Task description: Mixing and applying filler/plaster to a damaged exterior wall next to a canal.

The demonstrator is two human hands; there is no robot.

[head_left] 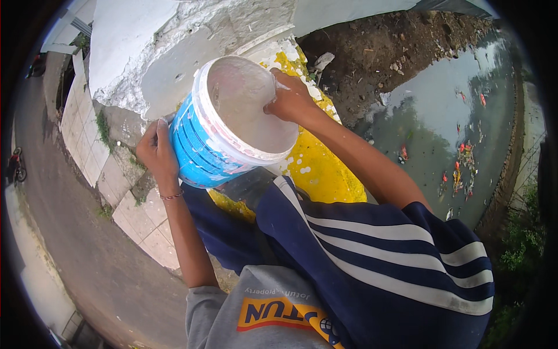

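Observation:
A blue paint bucket (pixel 200 142) with a thick white rim is tilted in front of me, its mouth turned up and to the right. Its inner wall is coated with whitish, pale material, and white smears mark the outside. My right hand (pixel 293 99) grips the rim on the right, with fingers curled over into the mouth. On the opposite side, my left hand (pixel 158 150) is closed against the bucket's outer side near its base, some fingers hidden. Beneath the bucket lies a yellow-painted ledge (pixel 319 168) with white splatters and flaking paint.
A rough white plastered wall (pixel 174 64) rises just beyond the bucket. To the right, below the ledge, is murky water (pixel 430 134) with floating litter and a dirt bank (pixel 372 52). On the left run a tiled pavement (pixel 136 215) and a road (pixel 75 192) with a motorbike (pixel 18 164).

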